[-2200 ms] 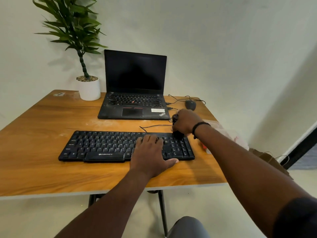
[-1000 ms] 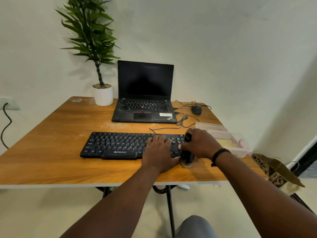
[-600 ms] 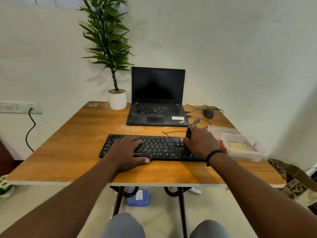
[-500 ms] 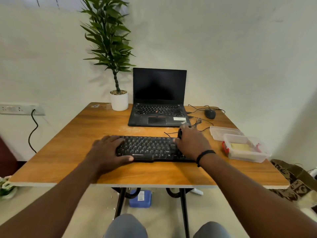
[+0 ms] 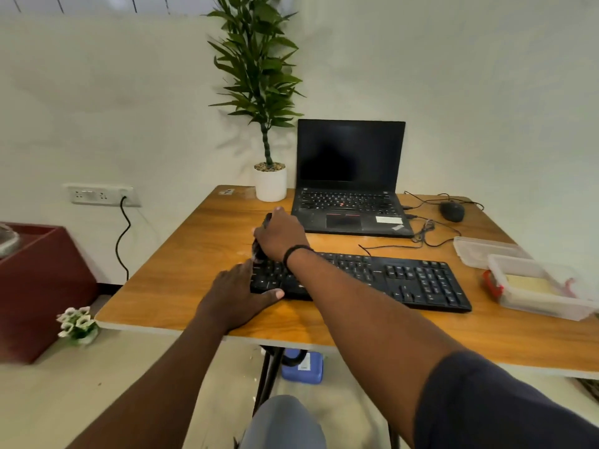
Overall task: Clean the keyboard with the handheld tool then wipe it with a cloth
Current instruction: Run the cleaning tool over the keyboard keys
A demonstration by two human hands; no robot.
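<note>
Head view: right hand (image 5: pixel 281 234) grips tool (image 5: pixel 258 251) at keyboard (image 5: pixel 389 280)'s left end; left hand (image 5: pixel 238 296) flat beside.

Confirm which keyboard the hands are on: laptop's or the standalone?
The standalone black keyboard, nearer the table edge. The left hand rests at its left end; the right hand grips the handheld tool there. The laptop sits untouched.

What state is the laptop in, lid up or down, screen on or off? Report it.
Lid up, screen off: the laptop stands open on the table, its keys showing and its display wholly black.
</note>
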